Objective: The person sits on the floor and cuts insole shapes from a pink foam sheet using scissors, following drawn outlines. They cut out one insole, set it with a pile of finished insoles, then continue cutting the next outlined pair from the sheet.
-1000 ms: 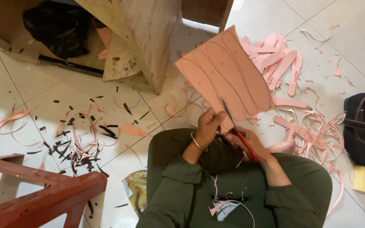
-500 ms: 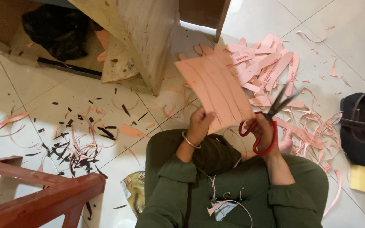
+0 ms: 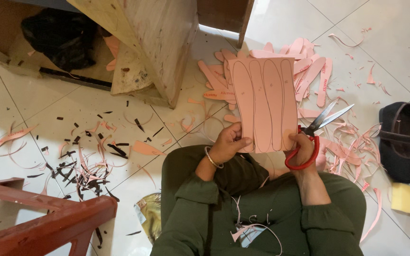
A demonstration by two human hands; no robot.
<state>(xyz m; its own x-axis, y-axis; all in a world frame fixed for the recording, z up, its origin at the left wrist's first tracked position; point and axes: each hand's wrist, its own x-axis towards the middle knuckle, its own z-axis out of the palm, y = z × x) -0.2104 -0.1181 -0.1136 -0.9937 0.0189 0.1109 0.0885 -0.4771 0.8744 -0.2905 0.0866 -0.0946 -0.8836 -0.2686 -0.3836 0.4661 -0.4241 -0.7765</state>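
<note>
White tile floor (image 3: 380,28) | pink offcuts (image 3: 304,71) | wooden stand (image 3: 162,42)

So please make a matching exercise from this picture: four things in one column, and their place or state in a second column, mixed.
Things:
1. pink sheet
2. red-handled scissors
3. black shoes
4. yellow sponge

Places or states:
a. on the floor at the right edge
b. held up by both hands
c. in the right hand, blades open
d. on the floor just below the shoes

Pairs: 1-b, 2-c, 3-a, 4-d
</note>
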